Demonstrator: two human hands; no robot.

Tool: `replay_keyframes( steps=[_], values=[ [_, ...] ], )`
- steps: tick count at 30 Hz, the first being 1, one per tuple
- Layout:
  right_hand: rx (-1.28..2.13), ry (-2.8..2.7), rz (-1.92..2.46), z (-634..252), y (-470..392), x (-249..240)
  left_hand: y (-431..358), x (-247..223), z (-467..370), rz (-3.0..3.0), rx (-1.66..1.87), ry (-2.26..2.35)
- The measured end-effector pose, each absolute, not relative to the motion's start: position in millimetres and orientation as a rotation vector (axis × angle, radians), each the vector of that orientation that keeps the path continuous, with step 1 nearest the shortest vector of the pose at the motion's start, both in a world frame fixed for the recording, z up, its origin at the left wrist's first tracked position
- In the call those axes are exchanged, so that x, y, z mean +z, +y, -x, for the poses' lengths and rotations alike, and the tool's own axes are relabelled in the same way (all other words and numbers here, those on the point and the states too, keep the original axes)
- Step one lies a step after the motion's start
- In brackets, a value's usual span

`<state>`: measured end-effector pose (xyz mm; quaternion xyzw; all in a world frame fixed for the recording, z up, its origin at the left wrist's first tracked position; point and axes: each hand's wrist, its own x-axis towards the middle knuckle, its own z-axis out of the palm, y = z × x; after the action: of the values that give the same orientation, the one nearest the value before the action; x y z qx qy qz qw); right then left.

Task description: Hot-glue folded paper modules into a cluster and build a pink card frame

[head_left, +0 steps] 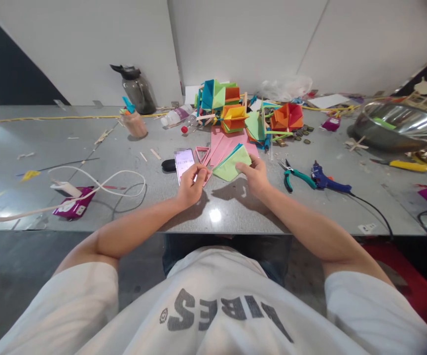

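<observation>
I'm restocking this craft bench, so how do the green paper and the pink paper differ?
Pose: the green paper is held raised by the right hand, while the pink paper lies on the table.
Look: the green paper has blue edges showing behind it; the pink paper shows only pink.
Size: the green paper looks smaller than the pink paper's spread.
Shared: both look plain, without visible print.

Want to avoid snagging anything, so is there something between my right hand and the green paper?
Nothing visible: your right hand grips the green paper directly at its right side.
</observation>
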<state>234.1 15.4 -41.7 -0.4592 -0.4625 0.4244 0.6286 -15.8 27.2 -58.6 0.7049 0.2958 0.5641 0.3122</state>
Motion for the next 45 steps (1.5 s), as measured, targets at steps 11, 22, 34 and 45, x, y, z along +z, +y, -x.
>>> replay_keyframes(
  steps=[11, 22, 34, 45],
  values=[
    [0.797, -0.85, 1.192, -244, 28, -45, 32, -61, 16, -1.869, 1.328, 0.649],
    [0.692, -0.942, 1.176, -241, 29, -52, 29, -56, 12, -1.72, 1.392, 0.502],
    [0.582, -1.318, 1.058, -232, 7, -47, 30, -59, 15, -1.803, 1.192, 0.675],
    [0.691, -1.442, 1.182, -228, -4, -34, 24, -55, 16, -1.878, 0.943, 0.611]
  ],
)
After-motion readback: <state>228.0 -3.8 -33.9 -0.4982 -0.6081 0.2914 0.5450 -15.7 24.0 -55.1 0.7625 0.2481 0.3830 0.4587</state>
